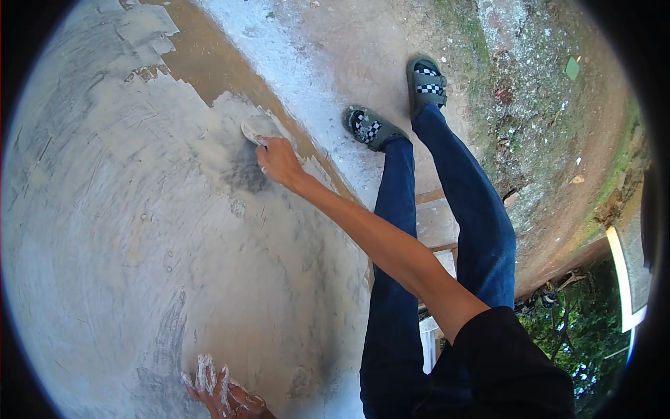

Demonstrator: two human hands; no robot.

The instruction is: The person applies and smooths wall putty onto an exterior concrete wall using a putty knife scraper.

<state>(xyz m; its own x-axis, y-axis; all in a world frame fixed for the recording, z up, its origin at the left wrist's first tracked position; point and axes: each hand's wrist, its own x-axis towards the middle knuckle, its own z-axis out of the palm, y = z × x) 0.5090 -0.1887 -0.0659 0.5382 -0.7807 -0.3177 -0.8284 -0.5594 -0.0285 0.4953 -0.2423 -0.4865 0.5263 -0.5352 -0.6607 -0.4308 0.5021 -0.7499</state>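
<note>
My right hand (pixel 276 159) is closed round a small putty knife (pixel 249 133), its pale blade against the wall (pixel 139 265). Thin, uneven grey-white putty covers most of that surface, with a darker smudge just below the hand. Low on the left, my left hand (pixel 225 392) has its fingers stretched out against the wall, thickly smeared with white putty. I see nothing held in it, though its palm is hidden. Near the wall's lower border runs a bare brown strip (pixel 209 52), where the putty ends in a ragged edge.
My feet, in dark strapped sandals (pixel 373 128) and checkered socks, stand on a concrete ledge (pixel 335 42) beside the wall, spattered white along its base. Rough, mossy ground (pixel 530 105) lies farther right. Wooden bars (pixel 431 196) show behind my legs, and green foliage (pixel 572 342) at lower right.
</note>
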